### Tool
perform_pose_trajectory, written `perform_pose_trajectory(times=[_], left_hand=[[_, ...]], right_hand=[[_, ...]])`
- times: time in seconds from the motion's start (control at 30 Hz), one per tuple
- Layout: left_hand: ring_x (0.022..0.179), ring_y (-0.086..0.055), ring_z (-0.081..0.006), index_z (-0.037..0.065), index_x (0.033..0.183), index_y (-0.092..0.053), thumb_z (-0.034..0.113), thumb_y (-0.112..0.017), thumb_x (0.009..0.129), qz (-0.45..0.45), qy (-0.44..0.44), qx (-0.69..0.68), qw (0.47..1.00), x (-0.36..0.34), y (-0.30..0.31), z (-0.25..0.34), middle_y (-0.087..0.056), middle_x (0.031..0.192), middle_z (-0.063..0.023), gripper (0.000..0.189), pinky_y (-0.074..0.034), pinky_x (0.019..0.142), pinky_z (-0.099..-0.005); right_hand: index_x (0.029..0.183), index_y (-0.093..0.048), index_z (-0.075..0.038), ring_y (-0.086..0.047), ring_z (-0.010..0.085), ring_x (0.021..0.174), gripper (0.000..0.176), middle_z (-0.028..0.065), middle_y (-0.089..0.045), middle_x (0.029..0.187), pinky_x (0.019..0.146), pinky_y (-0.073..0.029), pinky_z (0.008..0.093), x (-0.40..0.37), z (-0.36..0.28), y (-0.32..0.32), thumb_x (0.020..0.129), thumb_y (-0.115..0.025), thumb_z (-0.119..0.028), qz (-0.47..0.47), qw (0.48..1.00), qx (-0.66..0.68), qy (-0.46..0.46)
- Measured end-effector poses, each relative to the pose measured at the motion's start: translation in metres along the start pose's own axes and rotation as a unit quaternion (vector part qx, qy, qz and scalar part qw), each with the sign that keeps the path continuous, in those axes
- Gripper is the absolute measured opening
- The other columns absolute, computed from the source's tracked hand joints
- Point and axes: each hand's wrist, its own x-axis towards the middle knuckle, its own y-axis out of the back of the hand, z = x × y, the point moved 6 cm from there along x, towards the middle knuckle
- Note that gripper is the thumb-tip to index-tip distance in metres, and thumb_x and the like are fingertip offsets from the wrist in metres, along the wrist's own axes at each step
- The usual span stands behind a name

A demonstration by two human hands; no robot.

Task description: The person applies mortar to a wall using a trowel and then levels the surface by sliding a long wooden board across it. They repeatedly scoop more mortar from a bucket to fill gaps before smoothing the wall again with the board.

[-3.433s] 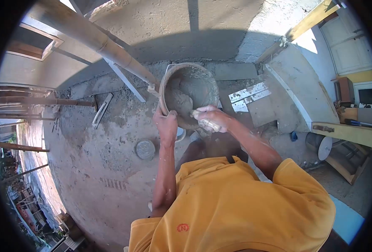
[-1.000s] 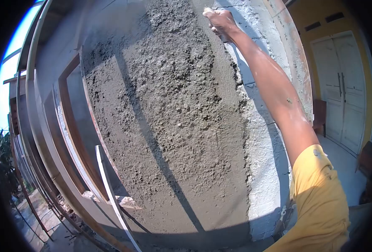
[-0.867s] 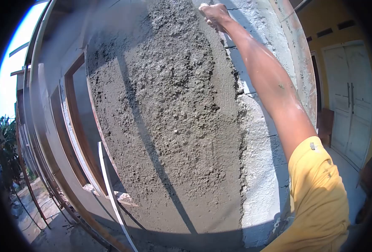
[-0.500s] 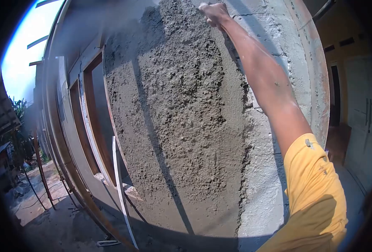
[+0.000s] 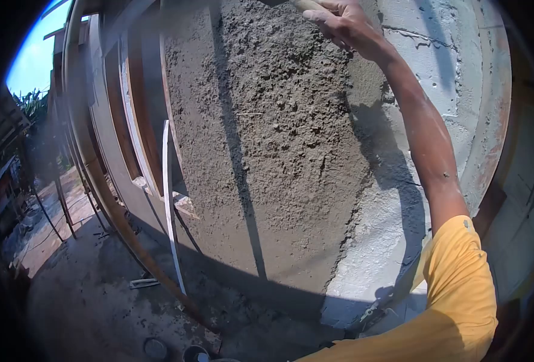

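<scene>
My right hand (image 5: 348, 27) is raised at the top of the view, its fingers closed around the pale handle of a trowel (image 5: 306, 5). Only a sliver of the dark blade shows at the upper edge; the rest is cut off. Behind the hand is a wall coated with wet grey plaster (image 5: 273, 151), rough and lumpy in the middle and smoother toward the bottom. To its right, pale bare blocks (image 5: 378, 223) meet the ragged plaster edge. My left hand is out of view.
A bamboo pole (image 5: 111, 208) runs down along the left, near wooden window frames (image 5: 146, 120). One thin pale batten (image 5: 168, 199) leans by the window sill. Buckets (image 5: 194, 353) stand on the ground at the bottom. Shadows cross the wall.
The view has tilted downward, bringing the ground and buckets in. My right arm appears farther right, and the trowel's handle and part of its blade now show.
</scene>
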Motion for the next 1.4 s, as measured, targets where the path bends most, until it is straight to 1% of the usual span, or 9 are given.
perform_pose_trajectory(times=[0.07, 0.13, 0.2, 0.37, 0.5, 0.63, 0.67, 0.97, 1.4], left_hand=[[0.111, -0.071, -0.0326, -0.006, 0.148, -0.057, -0.003, -0.057, 0.083, 0.069, 0.011, -0.056, 0.996, 0.009, 0.079, -0.009, -0.066, 0.137, -0.0237, 0.065, -0.063, 0.084, -0.0527], [0.11, -0.07, -0.0374, -0.009, 0.15, -0.051, 0.002, -0.054, 0.085, 0.187, -0.057, 0.023, 0.98, 0.0, 0.122, -0.005, -0.062, 0.137, -0.0277, 0.065, -0.063, 0.083, -0.059], [0.106, -0.069, -0.035, -0.012, 0.141, -0.052, 0.0, -0.056, 0.084, 0.187, -0.072, 0.091, 0.975, 0.02, 0.143, -0.006, -0.061, 0.128, -0.0218, 0.059, -0.064, 0.085, -0.0526], [0.099, -0.066, -0.0227, -0.002, 0.124, -0.065, -0.005, -0.063, 0.079, 0.196, -0.091, 0.141, 0.966, 0.012, 0.145, 0.014, -0.066, 0.118, -0.0106, 0.046, -0.056, 0.085, -0.0414], [0.097, -0.066, -0.0214, -0.002, 0.125, -0.065, -0.008, -0.062, 0.078, 0.196, -0.098, 0.165, 0.962, -0.071, 0.051, 0.054, -0.066, 0.116, -0.0097, 0.047, -0.055, 0.084, -0.0369], [0.094, -0.068, -0.0228, -0.002, 0.13, -0.063, -0.007, -0.064, 0.079, 0.19, -0.16, 0.255, 0.935, -0.071, 0.045, 0.063, -0.068, 0.112, -0.0105, 0.051, -0.058, 0.075, -0.0356], [0.094, -0.069, -0.0228, -0.002, 0.13, -0.063, -0.006, -0.065, 0.08, 0.186, -0.148, 0.264, 0.935, -0.068, 0.041, 0.063, -0.069, 0.112, -0.0106, 0.051, -0.058, 0.075, -0.0356], [0.091, -0.072, -0.0232, -0.002, 0.13, -0.063, -0.007, -0.067, 0.085, 0.145, -0.07, 0.288, 0.944, -0.027, 0.003, 0.059, -0.071, 0.113, -0.0113, 0.046, -0.06, 0.079, -0.0355], [0.086, -0.068, -0.0174, 0.001, 0.128, -0.064, -0.008, -0.062, 0.084, 0.088, -0.006, 0.379, 0.921, 0.164, 0.07, -0.017, -0.069, 0.109, -0.007, 0.045, -0.06, 0.07, -0.0332]], right_hand=[[0.106, -0.069, -0.002, -0.053, 0.0093, 0.059, 0.024, 0.0009, -0.061, 0.072, 0.05, -0.042, 0.0269, -0.049, -0.005, -0.027, 0.104, -0.07, -0.026, -0.011, 1.0, 0.006, -0.024], [0.12, -0.068, -0.005, -0.047, 0.0071, 0.057, 0.034, -0.0011, -0.057, 0.072, 0.049, -0.039, 0.0233, -0.102, 0.017, -0.058, 0.104, -0.069, -0.035, -0.053, 0.981, 0.189, -0.011], [0.126, -0.065, -0.006, -0.045, 0.0062, 0.057, 0.039, -0.0026, -0.056, 0.073, 0.049, -0.037, 0.0218, -0.166, 0.011, -0.085, 0.101, -0.07, -0.035, 0.056, 0.991, 0.122, -0.025], [0.136, -0.066, 0.002, -0.055, 0.0028, 0.063, 0.051, -0.0022, -0.062, 0.076, 0.059, -0.043, 0.0198, -0.349, 0.057, -0.214, 0.096, -0.077, -0.028, -0.019, 0.913, 0.301, -0.276], [0.113, -0.068, -0.005, -0.051, 0.0052, 0.056, 0.023, -0.0029, -0.06, 0.075, 0.05, -0.039, 0.023, -0.565, 0.121, -0.307, 0.099, -0.075, -0.021, -0.158, 0.729, 0.332, -0.577], [0.107, -0.07, -0.002, -0.061, 0.0119, 0.062, 0.034, 0.0028, -0.065, 0.075, 0.057, -0.047, 0.0313, -0.696, 0.078, -0.343, 0.101, -0.072, -0.035, -0.31, 0.673, 0.21, -0.638], [0.108, -0.071, -0.001, -0.065, 0.0138, 0.068, 0.038, 0.0062, -0.068, 0.079, 0.063, -0.051, 0.0338, -0.708, 0.059, -0.351, 0.101, -0.071, -0.038, -0.391, 0.567, 0.23, -0.687], [0.114, -0.071, 0.003, -0.073, 0.0416, 0.101, 0.042, 0.0271, -0.075, 0.102, 0.09, -0.054, 0.0504, -0.765, 0.019, -0.471, 0.097, -0.07, -0.035, -0.559, 0.627, 0.17, -0.516], [0.116, -0.077, -0.004, -0.072, 0.0432, 0.113, 0.052, 0.0211, -0.078, 0.114, 0.099, -0.055, 0.0499, -1.0, 0.089, -0.738, 0.098, -0.067, -0.052, -0.578, 0.635, -0.013, -0.512]])
